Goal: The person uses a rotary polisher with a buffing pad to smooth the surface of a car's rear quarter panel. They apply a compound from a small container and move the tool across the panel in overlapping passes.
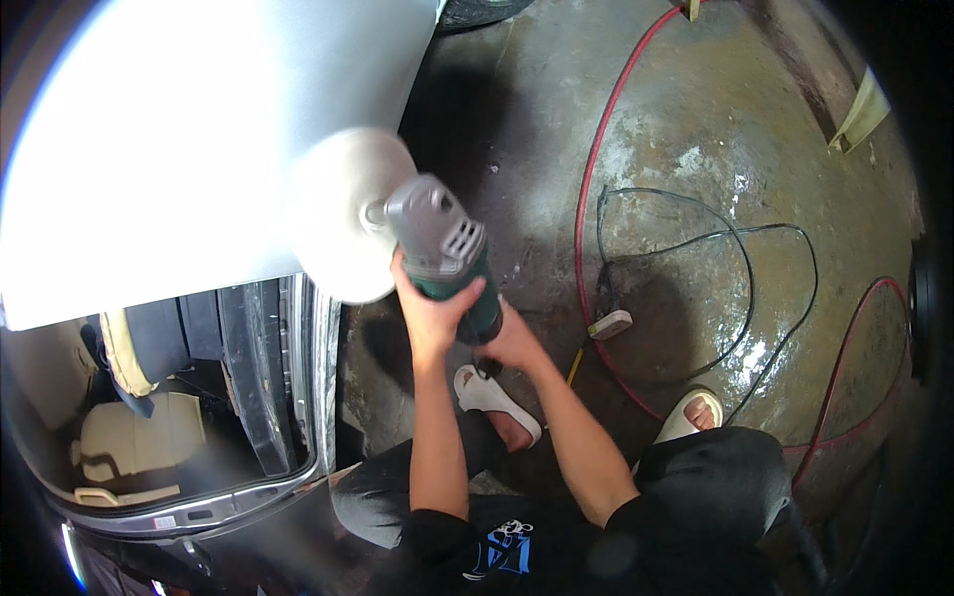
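Note:
Between my two hands is a power polisher with a grey metal head and dark green body (438, 230). My left hand (430, 310) wraps around the body just behind the head, thumb across it. Farther back, my right hand (509, 336) grips the rear end, its fingers partly hidden behind the tool. A large round whitish polishing pad (343, 223) sits on the spindle, its edge smeared by blur. It overlaps the edge of a bright silver-white car panel (199, 149) on the left; I cannot tell whether the two touch.
Below the panel, an open car doorway (323, 397) shows a beige seat (149, 434). A red hose (594, 149) curves over the wet concrete floor at right. Looped black cable (752, 288) lies beside it, near a white power strip (610, 325). A car tyre (479, 12) shows at the top.

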Motion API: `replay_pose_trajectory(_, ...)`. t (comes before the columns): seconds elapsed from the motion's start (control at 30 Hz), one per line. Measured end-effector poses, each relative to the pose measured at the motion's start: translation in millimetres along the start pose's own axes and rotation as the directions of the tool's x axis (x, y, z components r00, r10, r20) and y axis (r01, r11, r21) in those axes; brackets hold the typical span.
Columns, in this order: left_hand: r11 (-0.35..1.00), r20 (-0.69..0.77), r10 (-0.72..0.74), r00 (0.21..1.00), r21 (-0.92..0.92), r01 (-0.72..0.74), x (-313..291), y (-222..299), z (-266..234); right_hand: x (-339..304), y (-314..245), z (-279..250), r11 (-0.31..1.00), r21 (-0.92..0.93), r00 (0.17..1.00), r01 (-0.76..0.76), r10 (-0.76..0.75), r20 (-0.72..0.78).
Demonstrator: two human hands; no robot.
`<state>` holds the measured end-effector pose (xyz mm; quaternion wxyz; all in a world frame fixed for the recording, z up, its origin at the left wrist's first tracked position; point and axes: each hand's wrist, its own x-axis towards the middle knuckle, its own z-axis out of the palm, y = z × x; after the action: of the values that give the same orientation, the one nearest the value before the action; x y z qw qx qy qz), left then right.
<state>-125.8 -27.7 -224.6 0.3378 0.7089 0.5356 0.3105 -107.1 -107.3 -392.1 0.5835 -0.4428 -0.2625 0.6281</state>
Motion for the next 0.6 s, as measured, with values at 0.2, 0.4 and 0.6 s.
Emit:
replay_pose_trajectory(0.2,0.995,0.106,0.098,0.990,-0.047,-0.093,109,60,65,72,-100,-70,0.974,0.155,0.986,0.163,-0.157,-0.052)
replay_pose_trajectory(0.4,0.992,0.147,0.129,0.981,-0.010,-0.129,148,83,94,87,-146,-94,0.968,0.248,0.999,0.049,-0.051,0.004)
replay_pose_trajectory(0.6,0.987,0.071,0.154,0.986,0.038,-0.157,71,34,25,41,-71,-32,0.998,-0.041,0.997,-0.054,0.052,-0.057)
